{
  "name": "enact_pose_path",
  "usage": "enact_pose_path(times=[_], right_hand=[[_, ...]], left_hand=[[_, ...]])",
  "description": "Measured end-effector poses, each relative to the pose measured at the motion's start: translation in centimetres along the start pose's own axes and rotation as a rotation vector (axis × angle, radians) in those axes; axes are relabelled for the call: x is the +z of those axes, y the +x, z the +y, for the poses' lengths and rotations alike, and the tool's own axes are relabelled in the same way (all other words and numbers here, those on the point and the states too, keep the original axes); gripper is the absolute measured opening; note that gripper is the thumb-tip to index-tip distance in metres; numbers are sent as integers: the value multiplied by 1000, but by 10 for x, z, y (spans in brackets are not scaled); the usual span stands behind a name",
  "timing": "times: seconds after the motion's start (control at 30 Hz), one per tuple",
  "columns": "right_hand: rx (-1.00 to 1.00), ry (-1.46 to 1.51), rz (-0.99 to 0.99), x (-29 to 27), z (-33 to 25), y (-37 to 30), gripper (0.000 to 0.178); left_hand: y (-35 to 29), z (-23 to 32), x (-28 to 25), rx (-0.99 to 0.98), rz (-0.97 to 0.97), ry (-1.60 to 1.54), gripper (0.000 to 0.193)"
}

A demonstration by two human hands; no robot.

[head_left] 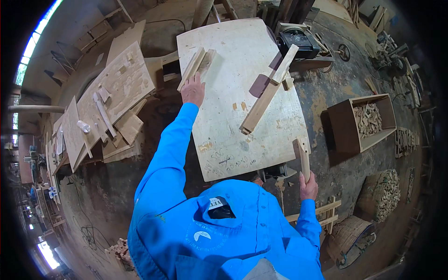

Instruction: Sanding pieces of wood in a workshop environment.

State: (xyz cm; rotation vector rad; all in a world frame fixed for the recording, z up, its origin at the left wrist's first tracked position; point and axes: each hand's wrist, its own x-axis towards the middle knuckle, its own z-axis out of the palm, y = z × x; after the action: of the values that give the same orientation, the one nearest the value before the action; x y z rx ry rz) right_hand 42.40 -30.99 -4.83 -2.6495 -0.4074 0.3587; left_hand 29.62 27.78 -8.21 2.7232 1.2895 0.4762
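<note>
My left hand [192,89] reaches to the far left of a pale worktable [219,135]. Its fingers close on the near end of a pale wooden strip [192,67], which lies beside another wooden piece [209,61]. At the table's right edge, my right hand [308,186] is closed around the lower end of a short wooden bar [304,157] that points away from me. Between the hands, a longer brown wooden bar [261,105] lies diagonally, with a paler bar [285,64] at its far end. Dark reddish sheets [259,85] lie next to them.
A dark motor [298,42] stands beyond the table's far right corner. On the floor to the right are an open wooden box [345,121] of offcuts and a woven basket [347,238]. Boards and loose wood pieces cover a bench [126,74] at the left.
</note>
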Motion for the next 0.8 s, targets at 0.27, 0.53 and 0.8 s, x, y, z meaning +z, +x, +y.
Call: enact_pose_path(times=[0.27,0.53,0.8], right_hand=[[50,59,-72,0,-13,28,53],[107,6,-32,5,-22,33,59],[108,43,-47,2,-20,29,55]], left_hand=[[15,27,10,16,-2,-121,51],[23,136,37,215,20,-298,40],[46,199,69,247,50,-355,34]])
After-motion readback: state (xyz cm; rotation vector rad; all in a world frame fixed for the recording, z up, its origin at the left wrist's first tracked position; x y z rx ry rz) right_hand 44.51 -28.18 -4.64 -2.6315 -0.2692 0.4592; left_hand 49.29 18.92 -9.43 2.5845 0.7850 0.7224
